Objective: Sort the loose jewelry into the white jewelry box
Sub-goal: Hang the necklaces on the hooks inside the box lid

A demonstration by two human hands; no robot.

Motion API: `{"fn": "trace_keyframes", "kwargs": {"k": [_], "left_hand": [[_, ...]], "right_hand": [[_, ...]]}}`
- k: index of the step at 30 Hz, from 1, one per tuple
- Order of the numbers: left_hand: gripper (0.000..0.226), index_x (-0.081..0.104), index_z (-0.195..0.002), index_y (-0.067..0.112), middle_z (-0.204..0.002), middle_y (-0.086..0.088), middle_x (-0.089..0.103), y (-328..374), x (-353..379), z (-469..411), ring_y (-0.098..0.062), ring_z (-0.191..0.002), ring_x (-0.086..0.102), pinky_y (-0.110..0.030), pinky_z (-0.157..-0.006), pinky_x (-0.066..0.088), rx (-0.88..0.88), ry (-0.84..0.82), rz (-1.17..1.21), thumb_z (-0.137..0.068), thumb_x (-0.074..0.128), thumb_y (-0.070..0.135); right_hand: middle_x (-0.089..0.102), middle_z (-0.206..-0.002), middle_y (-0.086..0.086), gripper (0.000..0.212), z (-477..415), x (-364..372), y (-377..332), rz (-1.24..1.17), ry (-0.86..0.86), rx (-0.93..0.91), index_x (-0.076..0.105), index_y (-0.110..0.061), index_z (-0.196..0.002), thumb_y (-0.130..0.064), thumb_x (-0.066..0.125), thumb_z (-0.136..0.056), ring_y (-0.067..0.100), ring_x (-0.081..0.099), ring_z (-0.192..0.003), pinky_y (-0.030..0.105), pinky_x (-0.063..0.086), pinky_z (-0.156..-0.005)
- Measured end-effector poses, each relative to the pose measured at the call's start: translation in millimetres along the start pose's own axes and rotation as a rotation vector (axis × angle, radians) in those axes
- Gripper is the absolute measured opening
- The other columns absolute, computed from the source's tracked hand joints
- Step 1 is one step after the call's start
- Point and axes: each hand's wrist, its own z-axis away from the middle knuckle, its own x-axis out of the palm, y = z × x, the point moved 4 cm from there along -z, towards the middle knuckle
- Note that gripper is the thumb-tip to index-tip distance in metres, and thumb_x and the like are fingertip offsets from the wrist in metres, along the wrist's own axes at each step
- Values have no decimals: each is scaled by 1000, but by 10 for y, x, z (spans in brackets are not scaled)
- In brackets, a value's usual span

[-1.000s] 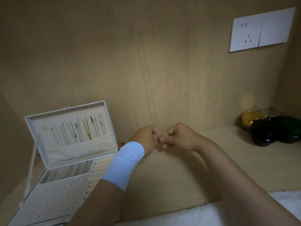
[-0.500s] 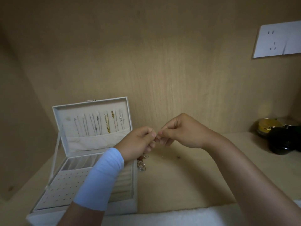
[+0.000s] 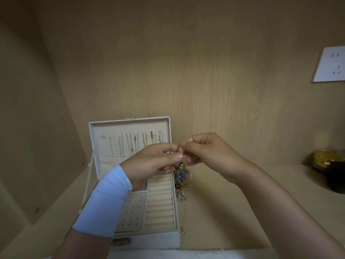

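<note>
One white jewelry box (image 3: pixel 153 240) stands open at the left, with necklaces (image 3: pixel 144 141) hung in its raised lid. Above its right edge the left hand (image 3: pixel 151 161) and the right hand (image 3: pixel 209 152) meet, both pinching a thin chain (image 3: pixel 191 174) that dangles down. Loose beaded jewelry (image 3: pixel 180 177) is heaped just right of the box. Dark jars (image 3: pixel 328 165) sit far right.

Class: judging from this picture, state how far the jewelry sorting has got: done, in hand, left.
Done: several chains hang in the lid of the box. In hand: the left hand and right hand pinch a thin chain between them. Left: a pile of beaded pieces lies beside the box; the ring rolls look bare.
</note>
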Motion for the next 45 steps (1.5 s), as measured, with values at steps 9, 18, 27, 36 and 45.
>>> {"fn": "trace_keyframes", "kwargs": {"k": [9,18,27,36,45], "left_hand": [[6,63,-95,5,-91,-11,63,255,-484,182,-22,-87,58,-32,-83,51,176,283,43,-91,59,8],[27,66,-110,12,-80,-7,61,264,-941,434,-14,-60,56,-24,-58,49,182,240,292,-87,65,26],[18,65,-69,16,-56,-4,44,-64,-1686,839,-14,-50,50,-20,-50,40,37,442,35,-85,71,22],[21,62,-72,11,-42,7,50,-469,-2001,745,-7,-35,43,-18,-43,37,-29,863,-95,-85,73,23],[35,55,-60,14,-53,2,53,-623,-1970,637,-14,-50,46,-20,-49,37,-127,1106,-130,-79,73,37]], "right_hand": [[65,-71,0,25,-248,274,-557,-2,-14,-86,73,-12,-80,-21,58,-98,15,59,-69,33,50,-74],[44,-53,-2,24,-538,710,-841,-46,-92,-87,70,-8,-91,-20,52,-101,18,44,-48,31,42,-55],[47,-58,0,21,-758,1237,-507,26,-68,-14,73,-11,-90,-22,57,-99,12,38,-39,26,33,-44],[72,-71,-17,14,-1153,1712,-143,88,372,-91,77,-22,-74,-28,75,-86,-4,64,-68,22,50,-72],[70,-65,-12,12,-1395,1931,-133,132,667,-85,73,-22,-70,-27,78,-80,0,64,-63,17,46,-61]]}}
